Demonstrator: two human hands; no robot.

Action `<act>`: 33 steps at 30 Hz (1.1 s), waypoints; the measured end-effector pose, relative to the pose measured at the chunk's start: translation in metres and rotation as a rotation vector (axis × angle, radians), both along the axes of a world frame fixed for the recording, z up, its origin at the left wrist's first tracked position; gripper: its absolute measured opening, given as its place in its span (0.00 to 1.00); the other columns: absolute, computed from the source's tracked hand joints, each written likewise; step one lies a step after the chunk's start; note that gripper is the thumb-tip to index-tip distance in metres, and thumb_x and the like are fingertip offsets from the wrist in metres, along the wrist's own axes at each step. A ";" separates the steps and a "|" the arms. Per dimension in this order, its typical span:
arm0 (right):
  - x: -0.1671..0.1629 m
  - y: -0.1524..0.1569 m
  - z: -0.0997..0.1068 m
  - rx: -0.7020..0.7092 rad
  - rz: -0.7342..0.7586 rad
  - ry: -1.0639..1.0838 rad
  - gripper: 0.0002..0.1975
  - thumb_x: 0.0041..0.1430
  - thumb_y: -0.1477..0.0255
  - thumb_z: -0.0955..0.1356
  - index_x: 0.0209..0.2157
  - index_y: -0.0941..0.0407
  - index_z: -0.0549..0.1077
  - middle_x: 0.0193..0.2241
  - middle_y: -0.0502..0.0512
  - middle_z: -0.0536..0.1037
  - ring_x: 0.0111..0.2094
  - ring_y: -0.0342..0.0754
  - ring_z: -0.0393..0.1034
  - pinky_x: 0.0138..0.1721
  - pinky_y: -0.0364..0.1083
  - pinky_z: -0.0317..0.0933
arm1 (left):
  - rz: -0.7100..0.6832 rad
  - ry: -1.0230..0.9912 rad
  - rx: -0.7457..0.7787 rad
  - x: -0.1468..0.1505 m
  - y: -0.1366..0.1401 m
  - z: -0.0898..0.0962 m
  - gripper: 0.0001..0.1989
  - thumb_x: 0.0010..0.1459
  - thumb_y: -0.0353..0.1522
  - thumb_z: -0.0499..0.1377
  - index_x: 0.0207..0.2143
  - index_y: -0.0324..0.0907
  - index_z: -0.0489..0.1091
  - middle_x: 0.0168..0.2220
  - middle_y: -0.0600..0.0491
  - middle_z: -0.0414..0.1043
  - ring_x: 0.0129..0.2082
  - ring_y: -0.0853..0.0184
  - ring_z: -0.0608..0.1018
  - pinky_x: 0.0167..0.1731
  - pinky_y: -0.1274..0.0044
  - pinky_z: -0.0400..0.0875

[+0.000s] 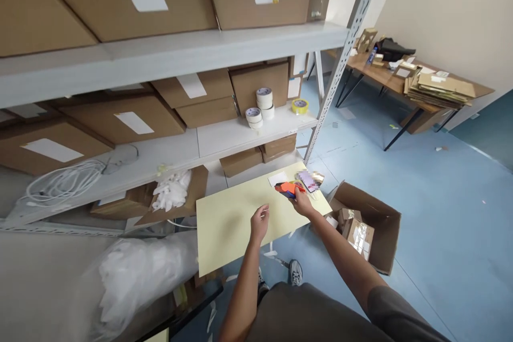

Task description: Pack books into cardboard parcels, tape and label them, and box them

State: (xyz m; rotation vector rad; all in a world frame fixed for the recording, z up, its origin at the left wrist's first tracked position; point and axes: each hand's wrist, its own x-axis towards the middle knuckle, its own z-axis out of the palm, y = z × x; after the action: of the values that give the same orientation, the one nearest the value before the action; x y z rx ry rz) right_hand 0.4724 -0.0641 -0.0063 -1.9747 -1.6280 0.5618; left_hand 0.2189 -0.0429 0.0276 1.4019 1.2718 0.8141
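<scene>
My right hand [301,203] is wrapped round an orange and blue tape dispenser [285,188], which is above the right part of a pale yellow tabletop [224,214]. My left hand [259,222] is over the front half of the same tabletop, with its fingers loosely bent and nothing visible in them. A white label or paper slip [278,178] lies just behind the dispenser. Close to my right hand, at the tabletop's right end, is a blurred-out phone-like object [308,179] with other small things.
A metal shelf [240,136] behind the tabletop carries cardboard boxes [136,117], white tape rolls [264,99] and a yellow tape roll [300,106]. An open carton [388,235] with small boxes stands right. Plastic wrap [140,272] bulges at left. A brown table [385,77] stands farther off.
</scene>
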 end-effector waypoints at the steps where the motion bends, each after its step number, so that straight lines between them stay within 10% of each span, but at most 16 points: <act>1: -0.006 0.002 0.016 0.074 0.033 -0.016 0.20 0.67 0.61 0.67 0.55 0.57 0.67 0.44 0.67 0.81 0.44 0.63 0.76 0.47 0.57 0.69 | -0.003 -0.017 0.039 -0.006 0.012 0.016 0.17 0.65 0.41 0.61 0.50 0.42 0.80 0.53 0.42 0.82 0.48 0.60 0.83 0.53 0.66 0.78; 8: -0.053 0.024 0.120 0.323 0.191 -0.048 0.22 0.64 0.51 0.72 0.48 0.53 0.70 0.49 0.68 0.79 0.54 0.66 0.73 0.56 0.62 0.67 | -0.181 -0.099 0.405 -0.049 0.085 0.148 0.19 0.66 0.43 0.62 0.55 0.47 0.80 0.57 0.46 0.79 0.55 0.59 0.80 0.51 0.70 0.78; 12: -0.082 0.033 0.162 0.341 0.275 -0.075 0.21 0.64 0.51 0.73 0.45 0.53 0.72 0.48 0.67 0.80 0.54 0.64 0.75 0.57 0.60 0.68 | -0.371 -0.065 0.415 -0.074 0.105 0.193 0.17 0.63 0.45 0.65 0.47 0.45 0.84 0.51 0.46 0.82 0.49 0.58 0.82 0.48 0.70 0.79; 22: -0.142 0.043 0.182 0.250 0.131 -0.048 0.33 0.60 0.48 0.73 0.60 0.51 0.72 0.53 0.64 0.81 0.50 0.63 0.79 0.51 0.55 0.70 | -0.202 -0.005 0.633 -0.113 0.116 0.196 0.15 0.70 0.40 0.57 0.35 0.46 0.80 0.35 0.50 0.79 0.38 0.62 0.79 0.42 0.73 0.75; 27: -0.136 0.057 0.190 0.220 0.096 0.015 0.34 0.60 0.48 0.73 0.61 0.52 0.73 0.42 0.59 0.85 0.41 0.60 0.81 0.44 0.51 0.70 | -0.003 -0.024 0.712 -0.116 0.130 0.201 0.16 0.72 0.40 0.54 0.38 0.46 0.80 0.37 0.49 0.79 0.40 0.61 0.80 0.47 0.71 0.74; 33: -0.120 0.091 0.181 0.256 0.137 0.007 0.29 0.65 0.54 0.70 0.62 0.54 0.70 0.47 0.63 0.83 0.45 0.61 0.79 0.45 0.52 0.70 | -0.117 0.044 0.688 -0.113 0.144 0.209 0.18 0.70 0.45 0.57 0.53 0.47 0.80 0.54 0.45 0.79 0.54 0.56 0.80 0.58 0.67 0.73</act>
State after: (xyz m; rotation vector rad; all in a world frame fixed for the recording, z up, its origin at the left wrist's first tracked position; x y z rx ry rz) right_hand 0.3525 0.0271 0.1748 -1.6842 -1.7450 0.3873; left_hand 0.1061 0.1014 0.2369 2.0200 0.9604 1.2099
